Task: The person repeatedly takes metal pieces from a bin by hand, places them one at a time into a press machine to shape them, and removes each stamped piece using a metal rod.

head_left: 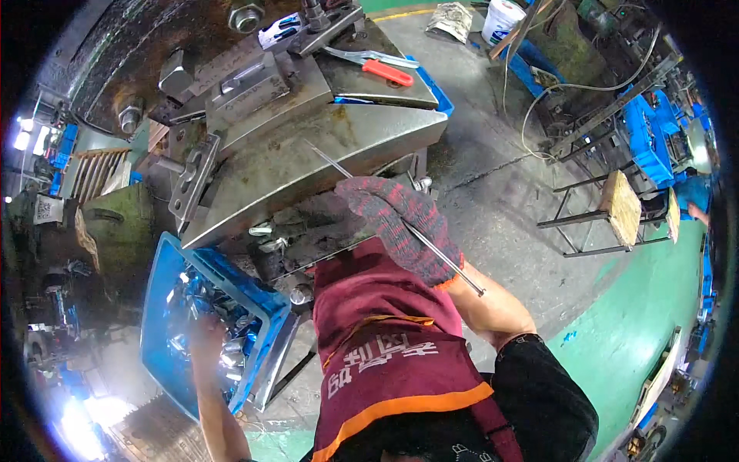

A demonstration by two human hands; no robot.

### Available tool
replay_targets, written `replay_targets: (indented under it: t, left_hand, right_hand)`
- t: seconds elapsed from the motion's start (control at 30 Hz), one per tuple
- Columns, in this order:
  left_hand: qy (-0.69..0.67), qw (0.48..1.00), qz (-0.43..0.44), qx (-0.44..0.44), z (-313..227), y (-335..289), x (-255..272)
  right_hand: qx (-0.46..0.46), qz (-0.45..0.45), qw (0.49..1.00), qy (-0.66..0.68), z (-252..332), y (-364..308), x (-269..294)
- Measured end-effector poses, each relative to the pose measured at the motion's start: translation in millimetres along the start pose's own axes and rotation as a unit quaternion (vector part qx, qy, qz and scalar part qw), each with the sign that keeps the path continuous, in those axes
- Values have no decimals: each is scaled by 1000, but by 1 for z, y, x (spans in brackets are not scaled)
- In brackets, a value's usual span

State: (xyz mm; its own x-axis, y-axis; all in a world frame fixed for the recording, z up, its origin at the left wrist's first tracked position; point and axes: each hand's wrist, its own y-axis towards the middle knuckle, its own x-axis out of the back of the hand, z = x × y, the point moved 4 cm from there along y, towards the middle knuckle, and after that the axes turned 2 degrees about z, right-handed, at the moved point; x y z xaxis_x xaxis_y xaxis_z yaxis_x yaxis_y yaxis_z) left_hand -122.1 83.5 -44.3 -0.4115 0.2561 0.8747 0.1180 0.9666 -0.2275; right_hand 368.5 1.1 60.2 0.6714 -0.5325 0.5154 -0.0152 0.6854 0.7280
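My right hand, in a dark grey and red knitted glove, is closed around a thin metal rod. One end of the rod reaches over a thick steel plate on the machine; the other sticks out past my wrist. My left hand is bare and reaches into a blue plastic bin at the lower left. Shiny small metal parts fill much of the bin. Motion smears the left hand's fingers, so I cannot see whether they grip a part.
A tool with an orange-red handle lies on the machine's far side. Large bolts and a clamp bar stand out at its left. To the right are a metal-framed stool with a wooden seat, blue crates and a pale hose.
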Motion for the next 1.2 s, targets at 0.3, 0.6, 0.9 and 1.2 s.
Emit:
replay_targets:
  t: [0.3, 0.6, 0.9, 1.2]
  left_hand:
    - [97, 977, -106, -159, -30, 5, 34]
    - [-493, 862, -56, -100, -268, 129, 39]
    - [-654, 753, -4, -70, -350, 209, 18]
    - [-562, 822, -12, -89, -243, 107, -14]
  right_hand:
    - [-190, -19, 945, 267, -8, 1, 4]
    - [-256, 36, 935, 243, -8, 7, -1]
    - [-288, 0, 929, 232, -14, -14, 3]
    - [-311, -12, 896, 317, -14, -4, -19]
